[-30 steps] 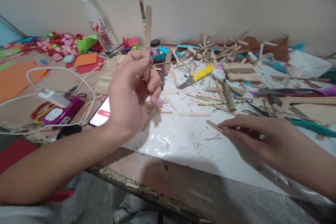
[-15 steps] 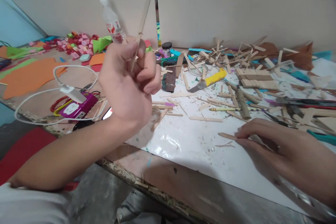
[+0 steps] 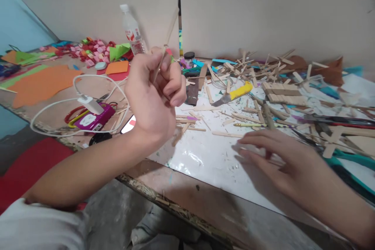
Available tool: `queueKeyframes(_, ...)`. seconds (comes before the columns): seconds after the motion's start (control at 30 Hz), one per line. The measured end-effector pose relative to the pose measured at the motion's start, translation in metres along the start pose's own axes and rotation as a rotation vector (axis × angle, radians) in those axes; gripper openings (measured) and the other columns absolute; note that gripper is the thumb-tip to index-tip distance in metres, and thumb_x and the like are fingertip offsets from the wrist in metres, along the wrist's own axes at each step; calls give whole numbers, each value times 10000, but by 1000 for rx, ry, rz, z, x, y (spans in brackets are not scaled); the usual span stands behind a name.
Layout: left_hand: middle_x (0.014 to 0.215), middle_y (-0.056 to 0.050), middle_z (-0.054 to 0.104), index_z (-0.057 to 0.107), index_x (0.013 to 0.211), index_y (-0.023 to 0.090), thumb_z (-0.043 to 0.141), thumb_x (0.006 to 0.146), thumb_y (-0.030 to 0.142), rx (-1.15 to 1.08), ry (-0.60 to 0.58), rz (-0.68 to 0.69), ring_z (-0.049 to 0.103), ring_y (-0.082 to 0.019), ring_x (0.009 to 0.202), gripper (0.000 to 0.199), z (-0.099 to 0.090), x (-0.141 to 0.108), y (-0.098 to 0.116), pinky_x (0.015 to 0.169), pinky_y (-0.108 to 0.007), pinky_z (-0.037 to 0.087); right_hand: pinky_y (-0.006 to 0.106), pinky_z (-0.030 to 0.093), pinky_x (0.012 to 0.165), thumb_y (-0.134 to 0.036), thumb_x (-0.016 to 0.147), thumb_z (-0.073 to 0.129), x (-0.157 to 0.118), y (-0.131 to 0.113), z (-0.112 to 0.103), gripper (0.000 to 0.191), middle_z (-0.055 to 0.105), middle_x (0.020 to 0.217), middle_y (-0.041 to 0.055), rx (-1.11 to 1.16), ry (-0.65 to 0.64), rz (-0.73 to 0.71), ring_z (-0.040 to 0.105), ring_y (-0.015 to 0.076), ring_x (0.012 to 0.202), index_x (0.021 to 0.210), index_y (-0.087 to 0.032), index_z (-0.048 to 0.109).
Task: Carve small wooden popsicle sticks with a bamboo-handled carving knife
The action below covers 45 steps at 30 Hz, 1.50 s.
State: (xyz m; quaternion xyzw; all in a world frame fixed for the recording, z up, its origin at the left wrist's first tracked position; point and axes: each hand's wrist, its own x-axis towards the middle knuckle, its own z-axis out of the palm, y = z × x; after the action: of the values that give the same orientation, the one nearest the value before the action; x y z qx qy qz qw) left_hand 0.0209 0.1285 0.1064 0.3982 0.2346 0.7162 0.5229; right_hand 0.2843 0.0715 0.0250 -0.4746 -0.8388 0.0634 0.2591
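Observation:
My left hand (image 3: pixel 156 90) is raised over the table, its fingers closed around a thin wooden craft stick (image 3: pixel 172 27) that points up and slightly right. A small joint or notch shows on the stick just above the fingers. Low over the white sheet, my right hand (image 3: pixel 281 160) has thumb and forefinger a little apart, with nothing visible between them. Its fingertips are near the right end of a flat craft stick (image 3: pixel 224 134). Whatever lies beneath the palm is mostly hidden.
A yellow-handled cutter (image 3: pixel 238 91) lies beyond the hands among scattered sticks. Teal-handled scissors (image 3: pixel 351 160) are at right. Left stand a purple power adapter (image 3: pixel 98 119) with a white cable and a plastic bottle (image 3: pixel 133 33). The table edge (image 3: pixel 164 199) runs in front.
My right hand has moved left across the sheet, and its fingers have come off the small craft stick they touched. My left hand still holds its stick; the view has shifted slightly.

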Motion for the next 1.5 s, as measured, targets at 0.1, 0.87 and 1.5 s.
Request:
queueKeyframes(0.1, 564, 52, 203, 379, 693, 227, 423, 1004, 255, 22, 9, 7, 155, -108, 468, 315, -2, -3, 12, 456, -276, 146, 463, 594, 1002, -347, 1032, 621, 28, -23, 25, 315, 743, 1316, 74, 5, -111, -199, 665, 280, 1206, 1334, -281, 681)
queueKeyframes(0.87, 575, 80, 470, 517, 824, 214, 673, 1011, 367, 252, -292, -406, 444, -78, 506, 287, -23, -48, -14, 510, -198, 393, 355, 487, 717, -404, 928, 696, 46, -14, 4, 205, 761, 829, 71, 314, -98, 263, 670, 216, 755, 865, -208, 691)
queueKeyframes(1.5, 730, -12, 790, 763, 815, 170, 801, 924, 298, 625, -448, -386, 711, -98, 595, 173, 2, -48, -60, 580, -167, 582, 234, 259, 365, -606, 919, 717, -5, -31, -27, 420, 547, 439, -15, 699, 44, 555, 404, 88, 389, 757, -222, 769)
